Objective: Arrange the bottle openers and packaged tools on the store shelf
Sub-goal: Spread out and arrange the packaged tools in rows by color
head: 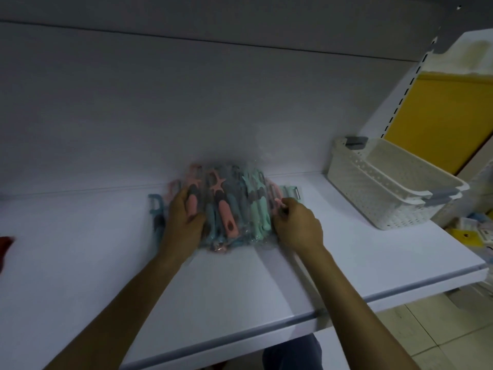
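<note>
Packaged tools: one heap in clear wrappers, pink, blue and mint, too blurred for counting, lying mid-shelf against the back panel; long axes running front to back, heads pointing rearward.
Left hand: gripping one pink-handled tool at the heap's left.
Right hand: pinching a pink piece at the heap's right edge.
Blue tool: one, lying just left.
White baskets: two, nesting, standing rightward.

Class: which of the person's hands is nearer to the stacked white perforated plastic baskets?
Right. The right hand is left of the stacked white perforated plastic baskets; the left hand lies farther left, beyond the pile of packaged pastel tools.
</note>
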A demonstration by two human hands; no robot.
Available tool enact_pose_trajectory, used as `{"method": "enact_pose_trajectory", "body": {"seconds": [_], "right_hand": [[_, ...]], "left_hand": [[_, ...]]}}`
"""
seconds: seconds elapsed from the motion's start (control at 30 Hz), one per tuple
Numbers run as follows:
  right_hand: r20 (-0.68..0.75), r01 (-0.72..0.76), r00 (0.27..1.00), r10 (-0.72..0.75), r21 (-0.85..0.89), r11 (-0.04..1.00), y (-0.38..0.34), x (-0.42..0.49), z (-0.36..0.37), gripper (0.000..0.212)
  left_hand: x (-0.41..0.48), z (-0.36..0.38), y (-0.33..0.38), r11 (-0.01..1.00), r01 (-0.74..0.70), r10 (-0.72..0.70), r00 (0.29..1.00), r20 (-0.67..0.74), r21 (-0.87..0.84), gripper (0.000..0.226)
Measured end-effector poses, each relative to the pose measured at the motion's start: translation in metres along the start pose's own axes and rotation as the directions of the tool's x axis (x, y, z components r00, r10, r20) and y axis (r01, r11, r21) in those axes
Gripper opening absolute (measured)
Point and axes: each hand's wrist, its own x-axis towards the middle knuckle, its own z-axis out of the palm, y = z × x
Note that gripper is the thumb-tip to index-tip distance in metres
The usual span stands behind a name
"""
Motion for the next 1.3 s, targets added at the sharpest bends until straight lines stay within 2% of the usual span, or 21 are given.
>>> {"method": "enact_pose_trajectory", "body": {"seconds": [0.07,0.17,0.23,0.37,0.47,0.53,0.6,0.77,0.87,1.1,1.23,1.3], "right_hand": [[0.099,-0.057,0.993,0.061,-0.040,0.998,-0.006,0.009,-0.010,0.032],[0.199,-0.126,0.973,0.116,0.039,0.991,-0.008,0.017,-0.012,0.027],[0.214,-0.159,0.967,0.136,0.095,0.983,-0.008,0.018,-0.011,0.025],[0.220,-0.210,0.965,0.144,0.319,0.924,-0.003,0.014,-0.016,0.024],[0.224,-0.287,0.955,0.195,0.531,0.797,0.003,0.010,-0.021,0.020],[0.224,-0.313,0.950,0.220,0.615,0.724,0.008,0.009,-0.023,0.021],[0.228,-0.314,0.949,0.217,0.642,0.699,0.011,0.008,-0.022,0.024],[0.197,-0.279,0.960,0.198,0.633,0.722,0.012,0.009,-0.014,0.022],[0.132,-0.227,0.974,0.185,0.606,0.763,0.010,0.008,-0.009,0.021],[-0.095,0.013,0.995,0.044,0.534,0.845,-0.022,0.006,-0.024,0.019],[-0.084,0.097,0.995,-0.062,0.527,0.844,-0.055,0.000,-0.030,0.012],[-0.057,0.127,0.992,-0.113,0.458,0.880,-0.069,0.000,-0.027,0.012]], "left_hand": [[-0.005,-0.004,-0.005,0.996,-0.031,0.034,0.999,-0.034,0.085,0.049],[-0.010,-0.006,-0.011,0.973,-0.104,0.114,0.993,-0.035,0.207,0.058],[-0.010,-0.006,-0.012,0.968,-0.093,0.103,0.994,-0.034,0.235,0.064],[-0.013,-0.005,-0.011,0.975,-0.079,0.093,0.994,-0.060,0.207,0.057],[-0.014,-0.006,-0.010,0.985,-0.097,0.112,0.989,-0.101,0.140,0.049],[-0.014,-0.007,-0.010,0.991,-0.104,0.114,0.986,-0.120,0.088,0.049],[-0.014,-0.008,-0.009,0.994,-0.095,0.101,0.986,-0.131,0.048,0.051],[-0.014,-0.006,-0.011,0.995,-0.080,0.071,0.987,-0.141,-0.062,0.049],[-0.015,-0.006,-0.011,0.991,-0.078,0.060,0.986,-0.157,-0.105,0.051],[-0.012,-0.008,-0.013,0.997,-0.080,0.077,0.982,-0.175,-0.012,0.058],[-0.013,-0.009,-0.014,0.996,-0.086,0.086,0.984,-0.155,0.010,0.063],[-0.013,-0.008,-0.012,0.995,-0.096,0.095,0.983,-0.155,-0.002,0.060]]}}
